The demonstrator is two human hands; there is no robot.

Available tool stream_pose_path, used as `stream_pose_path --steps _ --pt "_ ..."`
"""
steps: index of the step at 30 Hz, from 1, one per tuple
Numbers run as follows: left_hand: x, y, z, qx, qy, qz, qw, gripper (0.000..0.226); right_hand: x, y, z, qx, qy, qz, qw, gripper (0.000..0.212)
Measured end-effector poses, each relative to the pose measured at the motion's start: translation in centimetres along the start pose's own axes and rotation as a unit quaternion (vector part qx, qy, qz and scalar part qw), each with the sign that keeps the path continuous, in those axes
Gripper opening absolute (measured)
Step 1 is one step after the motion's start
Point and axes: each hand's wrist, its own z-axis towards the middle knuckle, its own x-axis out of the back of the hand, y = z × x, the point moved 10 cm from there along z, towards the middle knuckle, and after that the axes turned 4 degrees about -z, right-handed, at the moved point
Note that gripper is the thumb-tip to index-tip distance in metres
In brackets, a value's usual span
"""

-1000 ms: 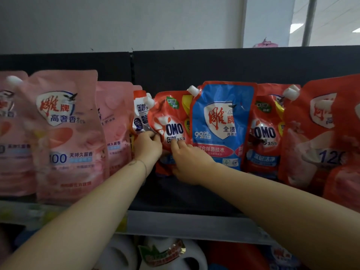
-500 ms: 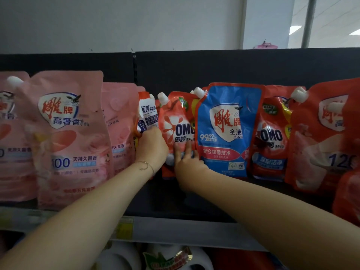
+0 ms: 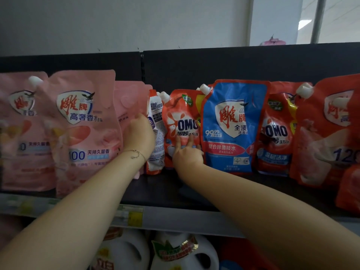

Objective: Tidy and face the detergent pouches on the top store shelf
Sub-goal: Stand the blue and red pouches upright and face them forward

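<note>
A red OMO pouch (image 3: 181, 121) stands upright in the middle of the top shelf (image 3: 159, 193), label facing me. My right hand (image 3: 186, 154) presses its spread fingers flat against the pouch's lower front. Just left of it stands a thin red-and-white pouch (image 3: 155, 131), turned edge-on. My left hand (image 3: 139, 133) grips that pouch's left side, between it and a pink pouch (image 3: 130, 106). A blue pouch (image 3: 233, 123) stands right of the OMO pouch and overlaps its edge.
Large pink pouches (image 3: 81, 129) fill the shelf's left. A second OMO pouch (image 3: 276, 131) and big red pouches (image 3: 329, 133) stand at the right. White detergent bottles (image 3: 181, 252) sit on the shelf below. A dark back panel (image 3: 214, 65) rises behind the pouches.
The red OMO pouch has been raised upright and turned to face front. My left hand has shifted left onto the thin edge-on pouch, and my right hand's fingers have flattened on the OMO pouch.
</note>
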Motion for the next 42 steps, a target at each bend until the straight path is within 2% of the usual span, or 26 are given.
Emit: stream_pose_path --steps 2,6,10,14,16,19,22,26,29,31,33,35,37,39,42 --pt "0.5 1.0 -0.3 -0.017 -0.006 0.015 1.0 0.021 -0.3 0.2 0.0 0.0 -0.005 -0.007 1.0 0.068" --pt "2.0 4.0 -2.2 -0.047 0.015 -0.049 0.998 0.023 0.3 1.3 -0.2 -0.009 0.007 0.0 1.0 0.07" --pt "2.9 4.5 -3.6 -0.034 0.036 -0.098 0.994 0.024 0.8 2.4 -0.6 -0.014 0.048 0.062 0.997 0.073" --pt "2.8 5.6 -4.3 -0.027 0.043 -0.183 0.982 0.023 -0.6 3.2 0.2 0.009 0.032 0.143 0.989 0.085" --pt "2.8 7.6 -4.7 -0.047 0.042 -0.204 0.977 0.021 -0.3 3.1 -0.5 0.067 0.016 0.168 0.983 0.068" --pt "1.9 11.6 -6.0 -0.104 0.021 -0.231 0.967 0.02 1.1 3.8 -3.3 0.139 0.002 0.205 0.969 0.026" --pt "0.6 13.8 -6.8 -0.133 -0.004 -0.258 0.957 0.02 0.8 6.2 -5.6 0.158 -0.027 0.258 0.953 0.014" --pt "-1.7 15.1 -6.9 -0.157 -0.092 -0.306 0.934 0.022 -1.9 9.0 -6.7 0.144 -0.084 0.36 0.918 0.04" --pt "0.1 13.8 -6.8 -0.196 -0.056 -0.271 0.941 0.03 -2.5 9.7 -7.3 0.143 -0.083 0.437 0.884 0.047" --pt "1.5 10.7 -6.5 -0.171 0.009 -0.247 0.954 0.021 -1.8 9.4 -8.0 0.14 -0.073 0.49 0.857 0.055" --pt "2.0 6.9 -6.2 -0.103 0.046 -0.245 0.963 0.007 -0.7 8.4 -8.4 0.136 -0.041 0.505 0.852 0.056" --pt "1.6 4.1 -6.5 -0.038 0.057 -0.225 0.972 0.017 0.2 7.6 -8.1 0.119 0.001 0.502 0.857 0.052" --pt "1.1 2.4 -6.7 -0.006 0.051 -0.216 0.975 0.024 0.4 7.7 -7.4 0.094 0.019 0.507 0.856 0.046" --pt "0.1 1.2 -6.7 0.011 0.025 -0.222 0.975 0.028 -0.4 8.1 -6.5 0.07 0.004 0.52 0.852 0.041" --pt "-2.0 0.3 -6.9 0.029 -0.046 -0.226 0.973 0.039 -1.6 9.4 -5.0 0.02 -0.004 0.543 0.84 0.047"
